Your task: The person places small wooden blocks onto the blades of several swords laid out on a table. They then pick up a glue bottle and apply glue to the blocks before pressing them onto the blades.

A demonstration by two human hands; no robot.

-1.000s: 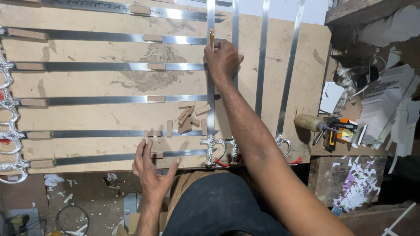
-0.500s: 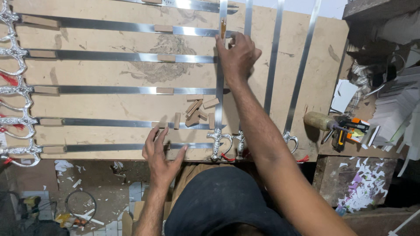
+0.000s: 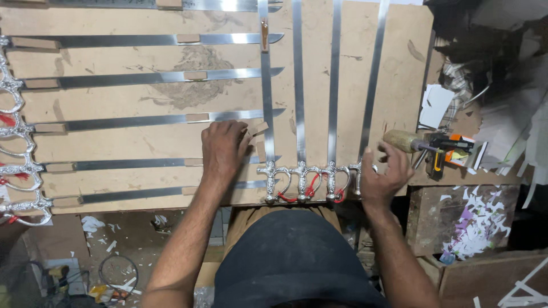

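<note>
Swords lie in two sets on my wooden board (image 3: 399, 68): four upright, six crosswise.

From the head view, my left hand (image 3: 224, 149) presses curled fingers on small wooden blocks (image 3: 256, 129) beside the leftmost upright sword (image 3: 265, 85); whether it grips one I cannot tell. My right hand (image 3: 383, 174) pinches the hilt of the rightmost upright sword (image 3: 374, 80). Crosswise hilts (image 3: 14, 131) are cut off at the left edge. A hammer (image 3: 402, 141) lies beside clutter.

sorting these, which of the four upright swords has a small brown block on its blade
The leftmost upright sword: a small brown block sits near its top. The other three blades are bare.
</note>
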